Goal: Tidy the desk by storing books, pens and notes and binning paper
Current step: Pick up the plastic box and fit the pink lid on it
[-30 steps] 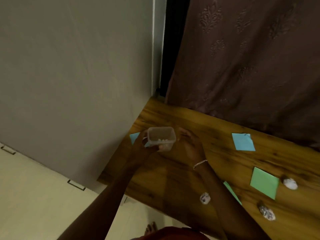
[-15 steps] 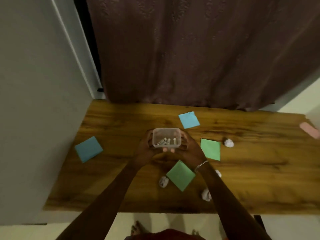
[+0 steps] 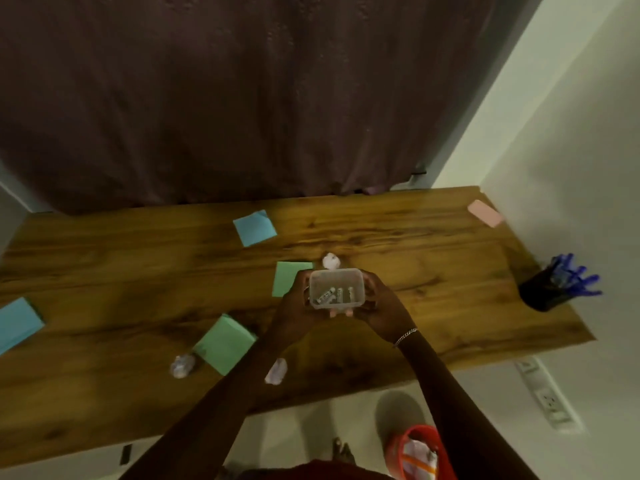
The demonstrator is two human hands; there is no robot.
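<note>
Clear plastic box (image 3: 346,277), lidless, is being held over the wooden desk (image 3: 415,244). The left hand (image 3: 294,303) is clasping its left wall and the right hand (image 3: 381,306) its right wall, with the fingers of both curling under the base. Small white pieces (image 3: 334,295) are lying inside the box; what they are cannot be told.

Taking the box as the clock's centre:
- A paper ball (image 3: 331,261) is lying on the desk at 12 o'clock, just beyond the far rim.
- A green note (image 3: 287,275) is lying at 10 o'clock, partly hidden by the left hand.
- A blue note (image 3: 255,227) is lying farther off at 11 o'clock.
- A second green note (image 3: 225,342) is lying at 8 o'clock, with a second paper ball (image 3: 181,366) just beside its near-left edge.
- A third paper ball (image 3: 276,371) is lying at 7 o'clock beside the left forearm.
- A second blue note (image 3: 17,322) is lying at 9 o'clock, at the frame's edge.
- A pink slab (image 3: 485,213) is lying at 2 o'clock in the far corner.
- A dark pot (image 3: 540,296) is standing at 3 o'clock near the desk's right end, holding blue pens (image 3: 575,275).
- A red bin (image 3: 394,450) is standing on the floor at 5 o'clock, with paper inside.
</note>
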